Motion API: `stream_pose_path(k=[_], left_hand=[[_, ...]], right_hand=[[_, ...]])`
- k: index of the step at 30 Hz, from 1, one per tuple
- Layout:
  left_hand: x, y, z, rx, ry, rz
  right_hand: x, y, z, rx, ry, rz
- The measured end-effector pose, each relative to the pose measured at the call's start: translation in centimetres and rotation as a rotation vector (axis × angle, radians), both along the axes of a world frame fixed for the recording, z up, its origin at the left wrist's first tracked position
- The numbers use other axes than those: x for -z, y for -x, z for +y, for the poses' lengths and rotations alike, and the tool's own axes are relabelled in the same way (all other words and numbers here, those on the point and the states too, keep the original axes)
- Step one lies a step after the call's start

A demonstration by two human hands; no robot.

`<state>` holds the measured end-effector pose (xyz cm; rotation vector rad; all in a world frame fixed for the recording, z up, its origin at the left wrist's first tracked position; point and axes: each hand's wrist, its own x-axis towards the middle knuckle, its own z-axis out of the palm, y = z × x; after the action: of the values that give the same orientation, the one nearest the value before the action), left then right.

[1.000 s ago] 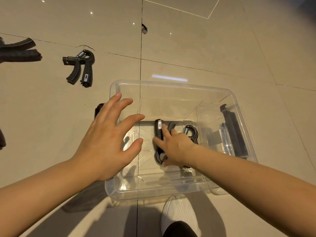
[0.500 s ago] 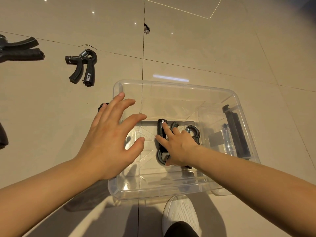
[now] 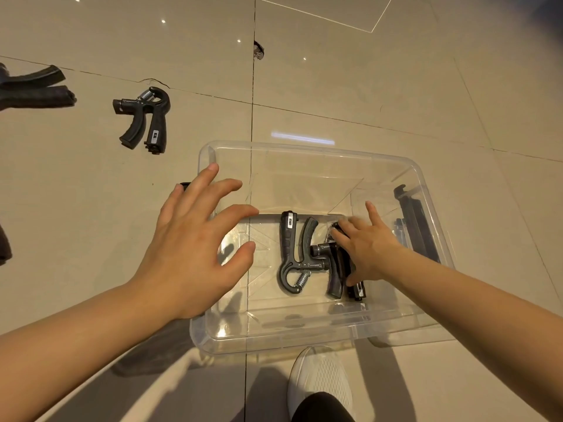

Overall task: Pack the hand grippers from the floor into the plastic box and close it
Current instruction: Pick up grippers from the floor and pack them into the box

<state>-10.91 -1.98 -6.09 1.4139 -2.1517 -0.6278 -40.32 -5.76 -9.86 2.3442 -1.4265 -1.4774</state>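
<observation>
The right hand (image 3: 367, 249) slid off the hand gripper (image 3: 300, 254) it had been covering on the floor of the clear plastic box (image 3: 307, 149) and moved to the right, onto the second hand gripper (image 3: 342, 269) beside it. That left the first gripper fully uncovered, handles pointing away and spring nearest the person. The right forefinger lifted and pointed away. The left hand (image 3: 190, 248) drifted slightly further over the box's left rim.

clear plastic box (image 3: 307, 153) open on floor, no lid on, 2 black hand grippers flat on its bottom: left one (image 3: 300, 254) handles pointing away, spring near, right one (image 3: 342, 269) touching it, part hidden, 3rd gripper (image 3: 144, 120) on floor, well left
</observation>
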Motion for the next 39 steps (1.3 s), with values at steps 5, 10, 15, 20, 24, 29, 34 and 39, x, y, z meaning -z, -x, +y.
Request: stream_pose_path(k=[5, 10, 15, 20, 24, 29, 34, 39], left_hand=[[-0.1, 0.0, 0.1, -0.023, 0.011, -0.006], [0.0, 0.0, 0.1, -0.019, 0.028, 0.024], [-0.3, -0.2, 0.2, 0.018, 0.130, 0.053], [-3.4, -1.4, 1.1, -0.045, 0.151, 0.246], [-3.8, -5.0, 3.3, -0.210, 0.157, 0.247], [-0.9, -10.6, 8.1, -0.412, 0.051, 0.174], [-0.5, -16.9, 12.6, -0.565, -0.035, 0.033], [1.0, -24.1, 16.7, -0.792, -0.127, -0.046]], right_hand=[[0.2, -0.2, -0.2, 0.090, -0.054, -0.011], [0.2, -0.2, 0.2, 0.060, -0.052, 0.018], [-2.3, -0.4, 1.0, 0.102, 0.028, -0.108], [-6.7, -4.2, 1.9, 0.345, 0.314, -0.743], [-9.8, -9.9, 2.7, 0.282, 0.464, -1.183], [-12.0, -18.7, 3.9, 0.007, 0.283, -1.274], [-12.5, -26.2, 6.1, -0.199, 0.050, -1.160], [-11.8, -32.5, 7.5, -0.311, -0.098, -1.003]])
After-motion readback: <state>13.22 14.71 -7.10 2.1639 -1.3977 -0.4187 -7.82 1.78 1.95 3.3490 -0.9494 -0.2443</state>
